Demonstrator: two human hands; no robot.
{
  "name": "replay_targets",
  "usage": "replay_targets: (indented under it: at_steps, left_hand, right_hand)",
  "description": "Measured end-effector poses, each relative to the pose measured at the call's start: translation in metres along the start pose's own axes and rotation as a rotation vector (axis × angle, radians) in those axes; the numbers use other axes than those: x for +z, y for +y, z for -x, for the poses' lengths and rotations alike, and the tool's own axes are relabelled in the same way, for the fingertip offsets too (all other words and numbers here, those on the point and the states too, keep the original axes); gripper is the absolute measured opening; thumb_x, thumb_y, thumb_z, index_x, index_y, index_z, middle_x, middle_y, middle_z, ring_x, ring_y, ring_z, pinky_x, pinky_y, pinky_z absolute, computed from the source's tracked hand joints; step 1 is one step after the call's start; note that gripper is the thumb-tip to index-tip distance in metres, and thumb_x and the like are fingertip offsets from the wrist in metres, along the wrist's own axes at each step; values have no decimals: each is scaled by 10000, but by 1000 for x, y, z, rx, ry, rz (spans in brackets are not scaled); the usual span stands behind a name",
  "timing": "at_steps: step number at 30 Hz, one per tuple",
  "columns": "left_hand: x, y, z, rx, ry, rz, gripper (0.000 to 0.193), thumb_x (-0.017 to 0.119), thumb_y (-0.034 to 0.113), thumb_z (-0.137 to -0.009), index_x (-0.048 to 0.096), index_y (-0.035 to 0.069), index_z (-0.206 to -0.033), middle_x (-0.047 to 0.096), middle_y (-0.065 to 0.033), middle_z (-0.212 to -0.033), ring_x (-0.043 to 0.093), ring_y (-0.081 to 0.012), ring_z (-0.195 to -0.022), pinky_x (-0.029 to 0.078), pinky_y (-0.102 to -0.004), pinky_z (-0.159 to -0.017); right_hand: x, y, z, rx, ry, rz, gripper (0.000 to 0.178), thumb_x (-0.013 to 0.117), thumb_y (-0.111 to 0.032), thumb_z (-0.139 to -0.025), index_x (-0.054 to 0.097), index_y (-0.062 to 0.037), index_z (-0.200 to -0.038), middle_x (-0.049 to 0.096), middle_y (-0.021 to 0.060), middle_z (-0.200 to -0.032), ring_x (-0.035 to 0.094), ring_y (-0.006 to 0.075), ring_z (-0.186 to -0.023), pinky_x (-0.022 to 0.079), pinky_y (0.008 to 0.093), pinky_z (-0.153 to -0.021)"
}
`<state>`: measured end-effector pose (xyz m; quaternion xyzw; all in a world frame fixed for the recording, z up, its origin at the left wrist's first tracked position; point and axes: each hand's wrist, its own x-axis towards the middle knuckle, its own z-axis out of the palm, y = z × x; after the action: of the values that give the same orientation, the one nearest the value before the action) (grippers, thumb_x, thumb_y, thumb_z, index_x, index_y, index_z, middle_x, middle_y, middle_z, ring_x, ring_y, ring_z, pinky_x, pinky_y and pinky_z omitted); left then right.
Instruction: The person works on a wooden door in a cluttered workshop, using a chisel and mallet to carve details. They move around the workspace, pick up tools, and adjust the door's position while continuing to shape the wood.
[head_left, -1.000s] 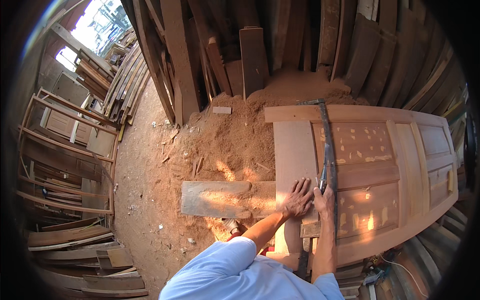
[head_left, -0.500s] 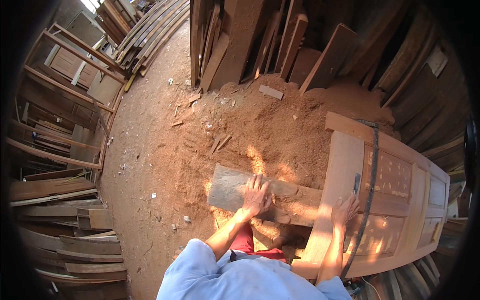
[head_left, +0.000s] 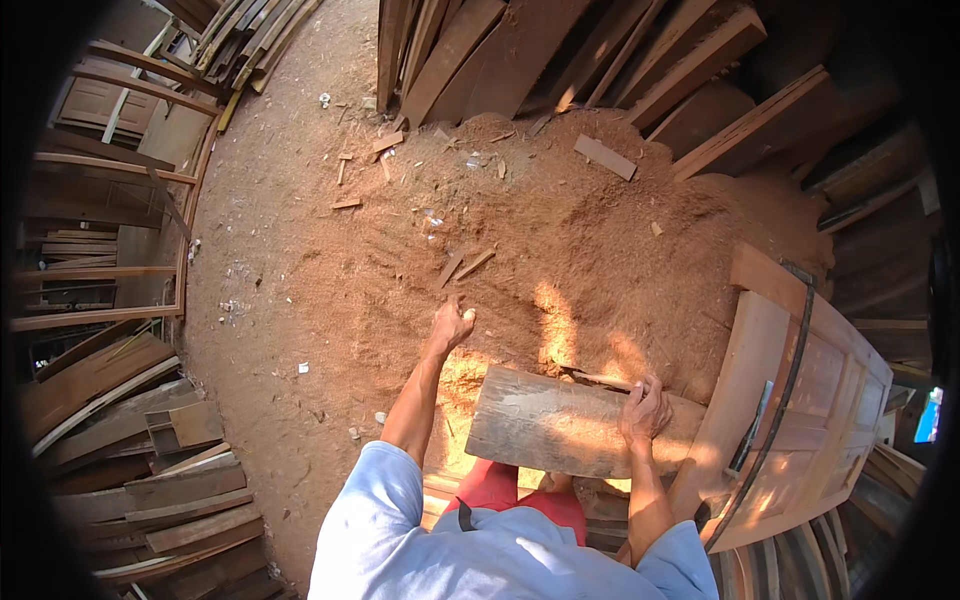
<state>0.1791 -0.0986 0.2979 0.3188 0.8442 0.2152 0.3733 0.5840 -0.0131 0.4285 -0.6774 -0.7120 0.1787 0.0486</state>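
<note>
My left hand [head_left: 452, 325] is closed over the sawdust, just short of two small wood slivers [head_left: 466, 266]; whatever it may hold is hidden. In front of my legs lies a weathered wooden board [head_left: 540, 420], dusted with sawdust. Fingers curled, my right hand [head_left: 646, 410] rests at the board's far edge; I cannot make out what is inside them. A thin pale strip of wood [head_left: 600, 379] shows along that edge beside the fingers. To the right lies a panelled wooden door [head_left: 745, 345], with a dark strap-like bar [head_left: 785, 395] across it and a narrow dark tool [head_left: 752, 425] on it.
Sawdust [head_left: 380, 250] covers the floor, with scattered wood scraps such as a flat offcut [head_left: 605, 157]. Planks [head_left: 480, 60] lean in rows at the back. Wooden frames [head_left: 110, 270] and stacked boards [head_left: 170, 500] line the left side.
My left hand has left the board and reached forward and left over the sawdust, closing. My right hand has come off the door onto the board. The view has shifted left.
</note>
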Motion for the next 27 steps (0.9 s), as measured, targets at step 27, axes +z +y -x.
replay_targets:
  at_steps: [27]
  left_hand:
    - [-4,77,-108,263,-136,534,401,549,160,-1003,489,43,-1382,641,-160,-1219,635,-259,-1098,503,-385,-963]
  right_hand:
    - [3,7,-7,-51,27,-5,274,535,-225,-892,669,-72,-1075,695,109,-1028,593,318,-986,356,445,-981]
